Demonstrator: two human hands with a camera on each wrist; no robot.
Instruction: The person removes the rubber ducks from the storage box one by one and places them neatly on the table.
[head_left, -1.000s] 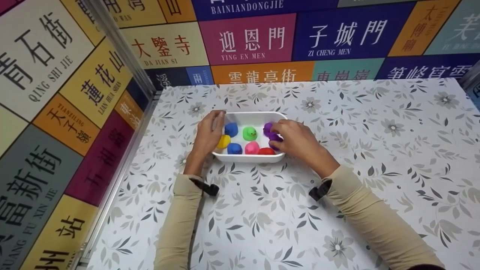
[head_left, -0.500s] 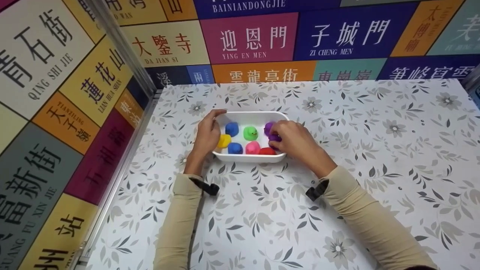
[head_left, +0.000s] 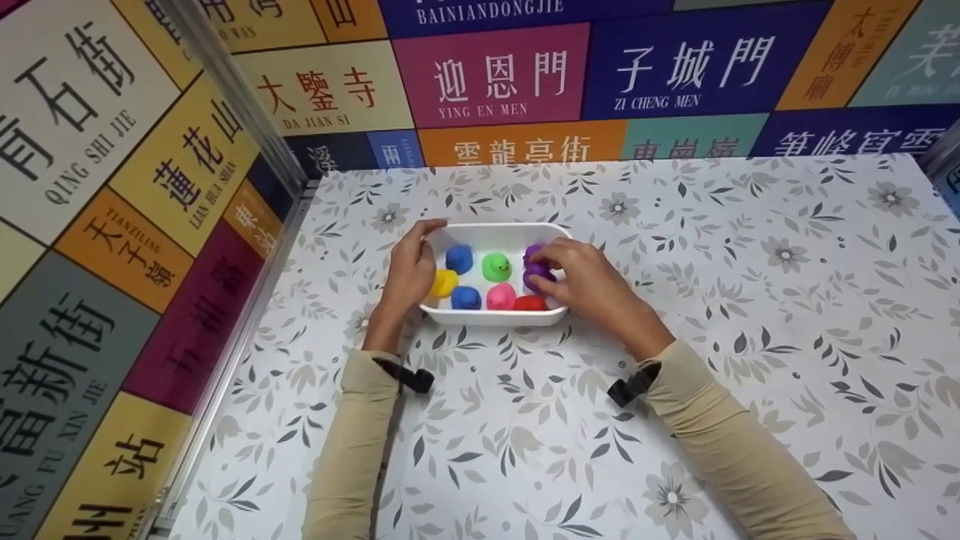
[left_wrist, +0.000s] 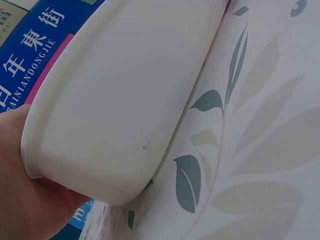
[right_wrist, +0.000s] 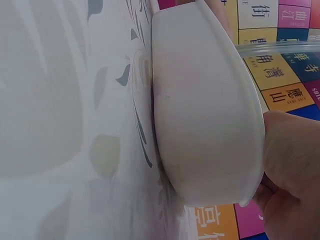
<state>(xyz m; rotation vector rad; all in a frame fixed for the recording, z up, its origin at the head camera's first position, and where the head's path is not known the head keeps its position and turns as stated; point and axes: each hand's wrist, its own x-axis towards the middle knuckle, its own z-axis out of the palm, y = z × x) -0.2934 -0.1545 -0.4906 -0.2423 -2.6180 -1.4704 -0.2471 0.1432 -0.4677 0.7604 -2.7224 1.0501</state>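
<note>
A white plastic tub (head_left: 491, 318) stands on the table with several small toy ducks in it. My left hand (head_left: 410, 268) grips its left end, fingers at the far corner; the left wrist view shows the tub's outer wall and part of that hand (left_wrist: 30, 185). My right hand (head_left: 596, 285) reaches over the right end, thumb and fingers pinching at two purple ducks (head_left: 534, 253), which it partly covers. A green duck (head_left: 496, 268) sits mid-tub. Around it are two blue ducks (head_left: 459, 259), a yellow one (head_left: 444, 283), a pink one (head_left: 501, 296) and a red one (head_left: 530, 303).
The table (head_left: 720, 300) has a white cover with grey leaves and flowers. Panels with large lettering (head_left: 491, 82) stand behind it and along its left side. Black straps with small cameras (head_left: 634, 384) sit at both wrists.
My left thumb has drawn back from over the tub toward its left rim. My right thumb and fingers have shifted slightly on the purple ducks. The tub stays in place.
</note>
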